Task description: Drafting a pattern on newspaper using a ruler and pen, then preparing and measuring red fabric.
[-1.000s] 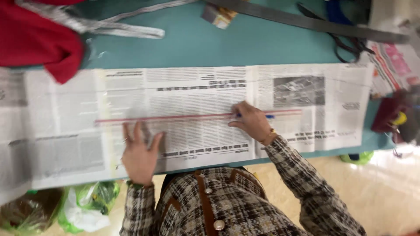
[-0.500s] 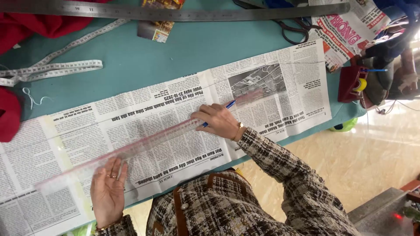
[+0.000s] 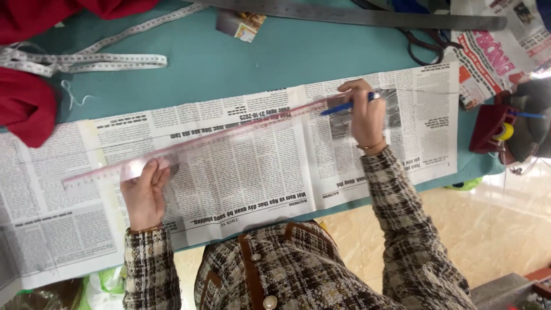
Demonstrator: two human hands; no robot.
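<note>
A long sheet of newspaper [image 3: 252, 155] lies spread across a teal table [image 3: 275, 63]. On it rests a long clear pink ruler [image 3: 229, 135], running diagonally from lower left to upper right. My left hand [image 3: 143, 192] presses flat on the ruler's left part, fingers apart. My right hand [image 3: 361, 112] holds a blue pen [image 3: 347, 105] with its tip against the ruler's right end. Both sleeves are checked tweed.
Red cloth [image 3: 28, 103] lies at the left edge and top left. A white tape measure [image 3: 97, 54] curls near it. A long metal ruler [image 3: 367, 17] and dark scissors [image 3: 427, 43] lie along the far edge. More newspaper [image 3: 499, 49] and a red holder [image 3: 491, 126] sit at the right.
My right hand has slid with the pen to the right along the ruler, towards the photo on the page. My left hand stays pressed on the ruler. The view has shifted.
</note>
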